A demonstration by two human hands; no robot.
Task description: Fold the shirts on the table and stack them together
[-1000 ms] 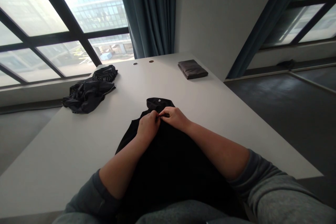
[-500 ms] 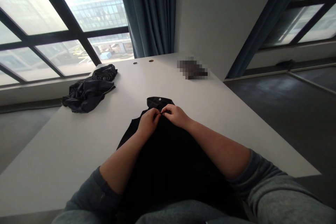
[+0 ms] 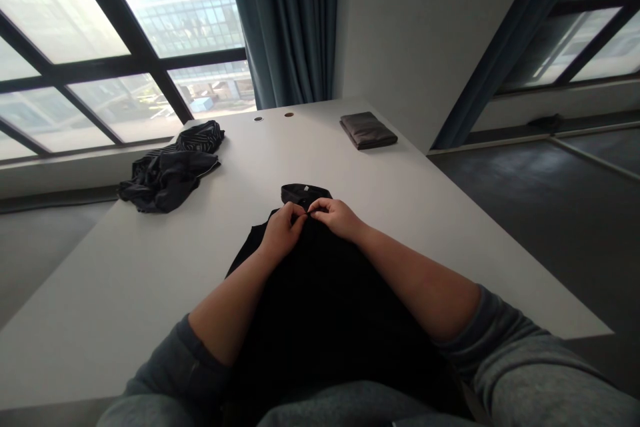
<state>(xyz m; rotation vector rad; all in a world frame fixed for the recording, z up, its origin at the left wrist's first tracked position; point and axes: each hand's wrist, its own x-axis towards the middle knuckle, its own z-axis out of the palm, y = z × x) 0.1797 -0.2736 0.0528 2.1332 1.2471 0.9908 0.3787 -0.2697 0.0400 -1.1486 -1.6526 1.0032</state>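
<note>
A black collared shirt lies on the white table in front of me, its collar at the far end and its lower part reaching toward my body. Just below the collar, my left hand pinches the fabric near the front opening. My right hand pinches the same spot from the other side, fingertips almost touching those of the left. Whatever small detail sits between the fingertips is too small and dark to make out. A pale label shows inside the collar.
On the white table, a crumpled heap of dark clothes lies at the far left. A folded dark grey-brown cloth rests near the far right edge. Two round inserts sit by the back edge, with a blue curtain and windows behind.
Both hands stay at the same place under the collar, with only slight finger movement. The folded cloth, blurred by pixels before, shows clearly now.
</note>
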